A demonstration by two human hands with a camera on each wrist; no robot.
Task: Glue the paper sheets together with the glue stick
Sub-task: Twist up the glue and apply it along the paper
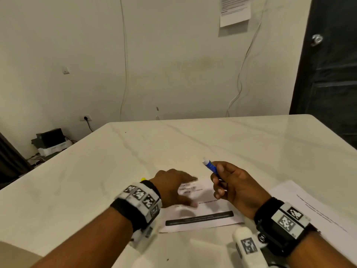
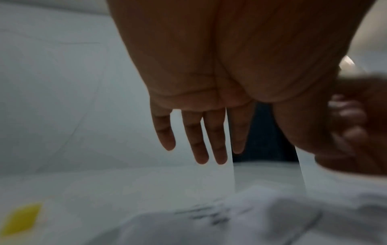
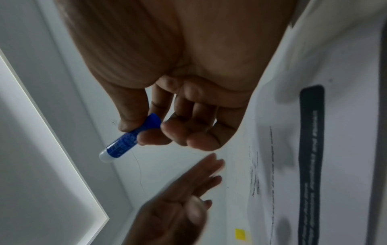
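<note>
A printed paper sheet (image 1: 202, 211) with a black bar lies on the white marble table (image 1: 135, 151) in front of me. My left hand (image 1: 173, 187) hovers over the sheet's left part with fingers (image 2: 201, 140) straight, holding nothing. My right hand (image 1: 229, 182) is raised above the sheet's right edge and pinches a blue glue stick (image 1: 211, 167) with its white tip pointing up and away; the stick (image 3: 130, 139) sits between thumb and fingers. A second sheet (image 1: 313, 206) lies at the right, partly under my right wrist.
A small yellow piece, possibly the cap (image 1: 143, 179), lies on the table just left of my left hand; it shows as a yellow blur (image 2: 21, 218) in the left wrist view. The table's far edge meets a wall with cables. A dark door (image 1: 332, 74) stands at right.
</note>
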